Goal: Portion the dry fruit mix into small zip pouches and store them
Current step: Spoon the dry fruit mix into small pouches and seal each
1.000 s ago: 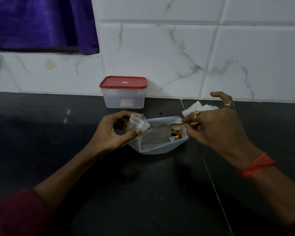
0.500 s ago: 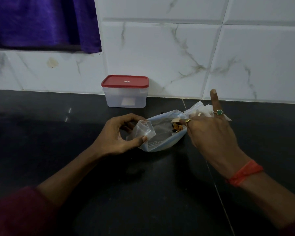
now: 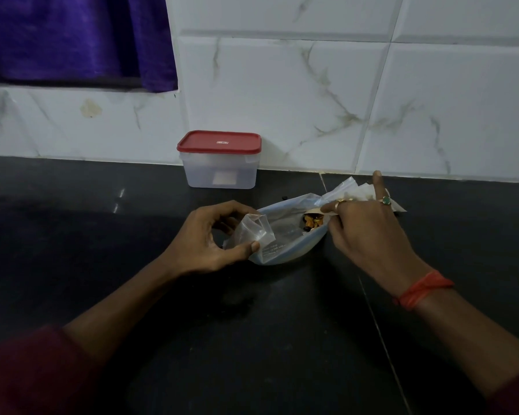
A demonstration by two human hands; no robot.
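Observation:
A large translucent bag [image 3: 285, 244] lies on the black counter with dry fruit mix [image 3: 311, 220] showing at its open right end. My left hand [image 3: 210, 238] pinches a small clear zip pouch [image 3: 253, 230] between thumb and fingers, mouth held open toward the bag. My right hand [image 3: 369, 232] grips a spoon [image 3: 313, 211] whose bowl sits in the mix inside the bag; its little finger sticks straight up. More empty small pouches [image 3: 357, 188] lie behind my right hand, partly hidden.
A clear plastic box with a red lid [image 3: 219, 159] stands shut against the white tiled wall, behind the bag. A purple cloth [image 3: 78, 40] hangs at the upper left. The black counter [image 3: 252, 339] stretches toward me.
My right hand has pushed the spoon from above the bag's mouth down into the fruit mix, and the bag's right end has lifted. The left hand with the pouch has barely moved.

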